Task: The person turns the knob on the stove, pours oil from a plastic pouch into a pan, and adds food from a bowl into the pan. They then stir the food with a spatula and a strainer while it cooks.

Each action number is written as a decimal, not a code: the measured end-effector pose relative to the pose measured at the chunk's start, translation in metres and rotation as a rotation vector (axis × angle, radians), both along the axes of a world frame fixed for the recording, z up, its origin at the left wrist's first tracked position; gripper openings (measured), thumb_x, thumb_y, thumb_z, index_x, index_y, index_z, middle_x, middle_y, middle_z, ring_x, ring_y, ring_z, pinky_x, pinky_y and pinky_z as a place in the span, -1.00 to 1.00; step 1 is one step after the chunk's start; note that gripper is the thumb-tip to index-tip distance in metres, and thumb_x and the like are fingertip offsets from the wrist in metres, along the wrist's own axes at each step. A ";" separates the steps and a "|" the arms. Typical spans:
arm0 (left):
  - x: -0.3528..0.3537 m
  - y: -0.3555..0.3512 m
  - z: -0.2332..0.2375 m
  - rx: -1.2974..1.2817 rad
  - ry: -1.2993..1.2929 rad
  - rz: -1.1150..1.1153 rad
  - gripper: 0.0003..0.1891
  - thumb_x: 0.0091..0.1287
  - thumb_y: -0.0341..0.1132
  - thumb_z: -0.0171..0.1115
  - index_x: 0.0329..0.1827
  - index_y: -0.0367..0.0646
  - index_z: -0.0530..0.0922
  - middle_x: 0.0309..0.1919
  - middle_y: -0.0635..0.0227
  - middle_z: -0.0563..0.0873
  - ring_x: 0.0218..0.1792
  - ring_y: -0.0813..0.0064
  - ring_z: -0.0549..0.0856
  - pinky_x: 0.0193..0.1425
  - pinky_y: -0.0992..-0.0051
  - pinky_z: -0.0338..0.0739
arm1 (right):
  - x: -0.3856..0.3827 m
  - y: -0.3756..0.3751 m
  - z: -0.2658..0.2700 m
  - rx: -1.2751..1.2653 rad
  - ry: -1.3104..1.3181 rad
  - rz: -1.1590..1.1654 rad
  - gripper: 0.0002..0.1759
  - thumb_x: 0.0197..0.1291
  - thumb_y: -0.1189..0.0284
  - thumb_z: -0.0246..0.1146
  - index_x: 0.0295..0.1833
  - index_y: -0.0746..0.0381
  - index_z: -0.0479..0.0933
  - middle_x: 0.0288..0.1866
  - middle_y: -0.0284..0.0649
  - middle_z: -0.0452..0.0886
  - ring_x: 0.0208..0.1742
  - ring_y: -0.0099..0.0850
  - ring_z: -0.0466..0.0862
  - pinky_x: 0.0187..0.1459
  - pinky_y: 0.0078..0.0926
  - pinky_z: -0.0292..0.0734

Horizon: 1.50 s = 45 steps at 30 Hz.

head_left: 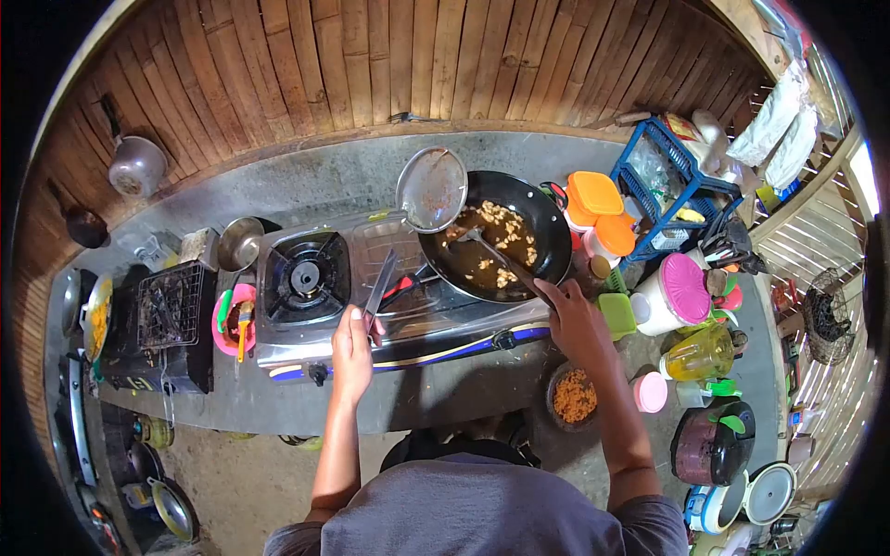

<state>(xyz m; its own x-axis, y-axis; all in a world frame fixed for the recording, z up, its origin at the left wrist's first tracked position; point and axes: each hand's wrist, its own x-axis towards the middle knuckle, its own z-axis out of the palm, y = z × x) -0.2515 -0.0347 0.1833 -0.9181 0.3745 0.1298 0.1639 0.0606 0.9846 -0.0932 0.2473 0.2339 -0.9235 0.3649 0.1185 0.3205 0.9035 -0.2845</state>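
My left hand (pixel 352 347) is closed around a long, flat metal handle that points up towards a round mesh strainer (pixel 432 190). The strainer is tilted beside the back left rim of a black wok (pixel 556 232), with dark bits in its mesh. My right hand (pixel 573 320) grips a spatula (pixel 510 263), whose head dips into the oil. Pale browned pieces (pixel 505 222) float in clusters in this oil. The wok sits on the right side of a two-burner gas stove (pixel 371 246), its red and black handle (pixel 400 289) lying towards my left hand.
At left are a bare burner (pixel 306 276), a pink dish (pixel 236 338) with a brush, and a wire grill rack (pixel 176 310). Near my right forearm stands a mortar of orange-brown crumbly food (pixel 575 397). Orange-lidded tubs (pixel 595 196), a pink-lidded container (pixel 681 287) and a blue rack (pixel 681 176) crowd the right.
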 end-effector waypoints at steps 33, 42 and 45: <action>-0.009 -0.002 -0.001 -0.003 -0.019 -0.004 -0.58 0.57 -0.10 -0.28 -0.38 -0.19 0.35 -0.53 0.39 0.51 -0.50 0.61 0.47 -0.40 0.54 0.34 | 0.012 0.066 0.034 -0.467 -0.365 -0.063 -0.61 0.36 0.40 -0.03 0.25 0.25 0.41 -0.30 -0.12 0.67 -0.38 -0.36 0.68 -0.32 -0.38 0.55; -0.006 -0.007 0.000 0.038 -0.016 0.011 -0.57 0.57 -0.09 -0.27 -0.41 -0.18 0.33 -0.54 0.40 0.49 -0.51 0.61 0.45 -0.39 0.54 0.35 | -0.003 0.056 0.030 -0.779 -0.385 -0.003 -0.58 0.38 0.30 0.05 0.29 0.20 0.40 -0.38 -0.31 0.62 -0.56 -0.58 0.52 -0.50 -0.54 0.48; -0.005 -0.008 0.002 0.030 -0.001 0.021 -0.57 0.57 -0.08 -0.28 -0.41 -0.18 0.33 -0.54 0.39 0.50 -0.51 0.61 0.45 -0.39 0.53 0.35 | 0.002 0.051 0.035 -0.725 -0.341 0.018 -0.57 0.35 0.30 0.11 0.28 0.20 0.42 -0.37 -0.33 0.63 -0.56 -0.59 0.52 -0.50 -0.55 0.46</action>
